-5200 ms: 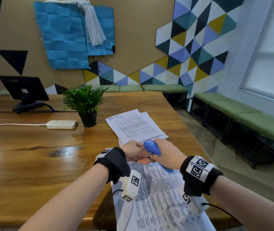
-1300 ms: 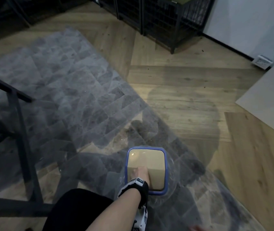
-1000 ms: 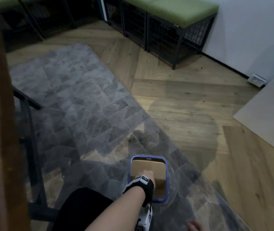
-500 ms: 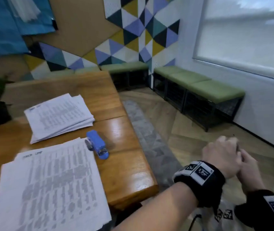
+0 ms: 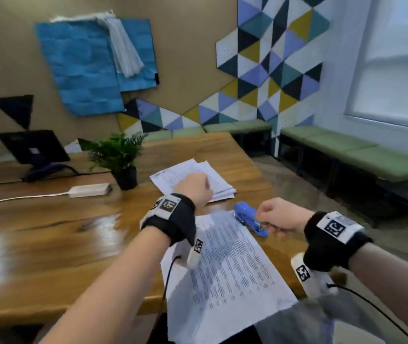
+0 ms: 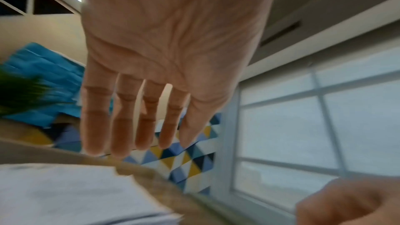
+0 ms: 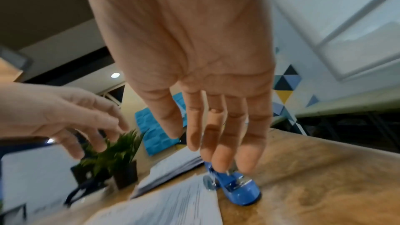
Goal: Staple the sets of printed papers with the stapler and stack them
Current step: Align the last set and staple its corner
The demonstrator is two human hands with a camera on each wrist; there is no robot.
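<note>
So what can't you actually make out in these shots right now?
- Printed text on the near papers: blurred in every view, unreadable.
- Whether the right hand touches the stapler: the fingers cover it in the right wrist view; the head view is blurred.
- Whether the far stack is stapled: the left hand hides part, and it is too small.
</note>
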